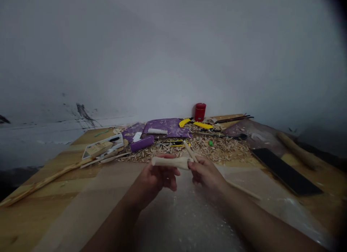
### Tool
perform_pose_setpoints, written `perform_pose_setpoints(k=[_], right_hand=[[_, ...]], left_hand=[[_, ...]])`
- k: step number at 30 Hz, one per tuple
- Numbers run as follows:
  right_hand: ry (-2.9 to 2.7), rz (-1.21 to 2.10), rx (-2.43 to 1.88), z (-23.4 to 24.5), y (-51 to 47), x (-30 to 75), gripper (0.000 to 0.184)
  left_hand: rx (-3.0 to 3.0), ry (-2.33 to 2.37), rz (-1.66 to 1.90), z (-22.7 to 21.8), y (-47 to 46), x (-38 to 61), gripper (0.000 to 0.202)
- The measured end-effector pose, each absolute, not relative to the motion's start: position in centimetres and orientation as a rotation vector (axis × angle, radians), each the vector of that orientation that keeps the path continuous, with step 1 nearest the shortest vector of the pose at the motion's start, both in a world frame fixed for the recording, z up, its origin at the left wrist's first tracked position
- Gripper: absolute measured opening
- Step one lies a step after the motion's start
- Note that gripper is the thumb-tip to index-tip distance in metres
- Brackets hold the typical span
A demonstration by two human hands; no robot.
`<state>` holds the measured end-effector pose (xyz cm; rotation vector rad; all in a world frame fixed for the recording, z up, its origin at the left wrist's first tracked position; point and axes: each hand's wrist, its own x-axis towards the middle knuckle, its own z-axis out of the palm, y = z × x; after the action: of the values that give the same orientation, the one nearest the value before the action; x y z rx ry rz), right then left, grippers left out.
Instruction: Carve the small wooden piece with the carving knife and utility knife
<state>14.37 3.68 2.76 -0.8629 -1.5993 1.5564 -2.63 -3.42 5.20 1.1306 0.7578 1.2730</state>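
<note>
A pale carved piece of wood (170, 162) with a rounded left end lies level across the fingers of my left hand (157, 176), whose thumb and fingers are closed round it. My right hand (204, 172) pinches a thin pale wooden stick (189, 150) that points up and away. The right fingertips are at the carved piece's right end; I cannot tell whether they also grip it. Both hands are above a clear plastic sheet (114, 194). Beyond them, wood shavings (225, 147) are spread over the table.
Behind are yellow-handled cutters (203, 125), a red canister (200, 112), a purple roll (142, 144) and purple sheets (168, 126). A white tray (120, 140) and a long stick (48, 178) lie left. A dark flat board (287, 172) and a thick wooden rod (295, 150) lie right.
</note>
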Motion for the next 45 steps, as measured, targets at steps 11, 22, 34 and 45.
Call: perform_pose_setpoints(k=[11, 22, 34, 45], right_hand=[[-1.715, 1.389, -0.787, 4.6, 3.2, 16.5, 0.029], [-2.463, 0.429, -0.532, 5.6, 1.2, 17.5, 0.029], [-2.521, 0.388, -0.488, 5.8, 1.3, 17.6, 0.025], [-2.474, 0.757, -0.527, 6.4, 0.2, 17.0, 0.023]], left_hand=[[0.981, 0.935, 1.598, 5.2, -2.9, -2.4, 0.029], [1.098, 1.115, 1.501, 5.3, -2.9, -3.7, 0.033], [1.347, 1.302, 1.21, 5.3, -2.9, -4.2, 0.037], [1.272, 1.278, 1.153, 5.5, -3.3, -4.2, 0.035]])
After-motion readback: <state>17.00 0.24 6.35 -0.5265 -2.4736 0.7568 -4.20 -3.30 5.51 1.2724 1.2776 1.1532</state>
